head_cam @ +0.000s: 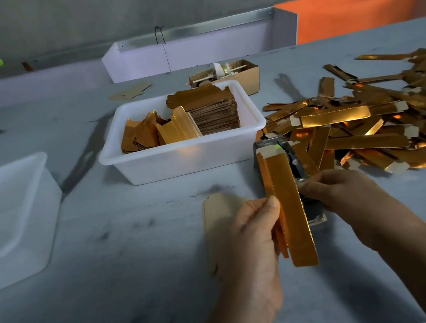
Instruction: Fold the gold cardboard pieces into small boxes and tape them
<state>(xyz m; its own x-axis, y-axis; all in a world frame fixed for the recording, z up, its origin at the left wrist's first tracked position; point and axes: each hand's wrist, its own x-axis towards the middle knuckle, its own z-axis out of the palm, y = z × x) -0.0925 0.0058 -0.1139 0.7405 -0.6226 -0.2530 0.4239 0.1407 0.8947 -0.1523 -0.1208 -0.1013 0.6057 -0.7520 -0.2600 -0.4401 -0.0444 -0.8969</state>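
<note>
Head view: left hand (255,227) pinches a long gold cardboard box (287,205) at mid-length, thumb on its face, holding it upright above the grey table (114,288). Right hand (336,189) pinches its right edge — just over a dark tape dispenser (294,159). Finished pieces lie piled (367,120) to the right; flat blanks fill the white tub (185,154). Judged light, thin, easily creased — grip by the long edges, not the foil face.
</note>
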